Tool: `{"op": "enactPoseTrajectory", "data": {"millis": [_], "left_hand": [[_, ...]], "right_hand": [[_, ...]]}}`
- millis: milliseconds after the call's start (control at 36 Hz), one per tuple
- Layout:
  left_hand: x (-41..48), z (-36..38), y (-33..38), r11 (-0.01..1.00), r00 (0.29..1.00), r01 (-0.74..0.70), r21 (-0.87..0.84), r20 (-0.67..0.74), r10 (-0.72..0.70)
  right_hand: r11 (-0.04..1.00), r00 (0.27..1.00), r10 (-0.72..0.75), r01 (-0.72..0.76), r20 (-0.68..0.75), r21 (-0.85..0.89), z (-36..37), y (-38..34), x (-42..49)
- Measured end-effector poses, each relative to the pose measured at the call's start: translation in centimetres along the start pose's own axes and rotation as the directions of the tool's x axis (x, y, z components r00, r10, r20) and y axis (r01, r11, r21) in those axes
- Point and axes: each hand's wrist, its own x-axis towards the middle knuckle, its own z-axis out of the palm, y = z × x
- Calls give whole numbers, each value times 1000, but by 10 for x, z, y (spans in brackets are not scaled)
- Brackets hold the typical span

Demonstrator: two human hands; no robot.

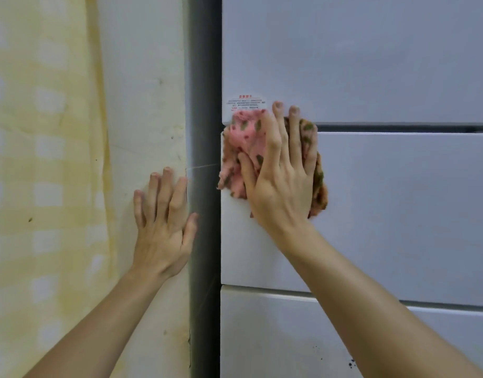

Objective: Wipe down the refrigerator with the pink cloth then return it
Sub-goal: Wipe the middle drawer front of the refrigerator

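Observation:
The white refrigerator (398, 200) fills the right side, its front split into stacked door panels by horizontal gaps. A pink cloth (243, 143) with green-brown spots lies flat against the top left corner of the middle panel, overlapping the gap above it. My right hand (281, 175) presses the cloth against the fridge with straight, spread fingers. My left hand (164, 227) rests flat on the pale wall just left of the fridge, fingers straight, holding nothing.
A dark grey strip (204, 186), the fridge's side, runs vertically between wall and doors. A small label with red print (245, 102) sits on the upper door just above the cloth. The wall (44, 159) at left is stained yellow. Dark specks (350, 364) mark the lowest panel.

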Motion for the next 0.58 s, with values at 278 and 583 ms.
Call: {"op": "enactPoseTrajectory", "data": {"millis": [278,583], "left_hand": [[1,-3,-5,999,996,43,20,73,-44],[-2,-1,-4,997,996,70,-22,55,-68]], "right_hand": [[907,865,-414,418,284,49,-19,-1,-109],[966,961,-257,255,106,35,-6,3,-40]]}}
